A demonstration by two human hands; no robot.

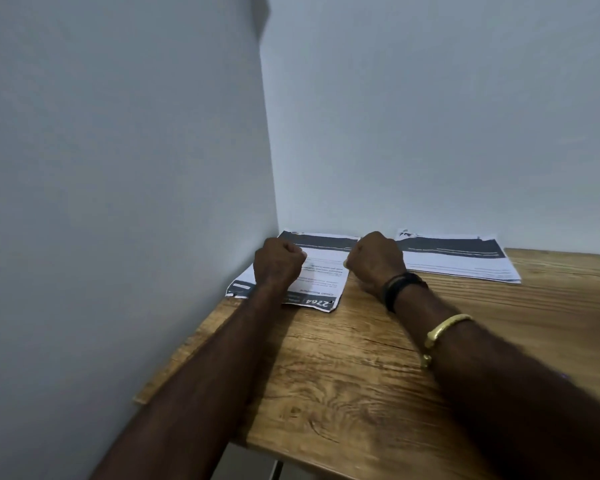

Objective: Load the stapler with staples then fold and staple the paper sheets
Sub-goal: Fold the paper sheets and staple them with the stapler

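A printed paper sheet (321, 271) with a dark header band and the number 2264 lies in the far left corner of the wooden table (343, 375). My left hand (278, 263) is curled into a fist and rests on the sheet's left part. My right hand (374, 259) is also a fist, pressing at the sheet's right edge. Whether either fist encloses anything is hidden. A second stack of printed sheets (461, 258) lies to the right against the back wall. No stapler or staples are in view.
Grey walls meet in a corner directly behind the papers and run along the table's left side. My right wrist carries a black band (400, 289) and a gold bracelet (440, 332). Bare wood stretches from the papers to the near edge.
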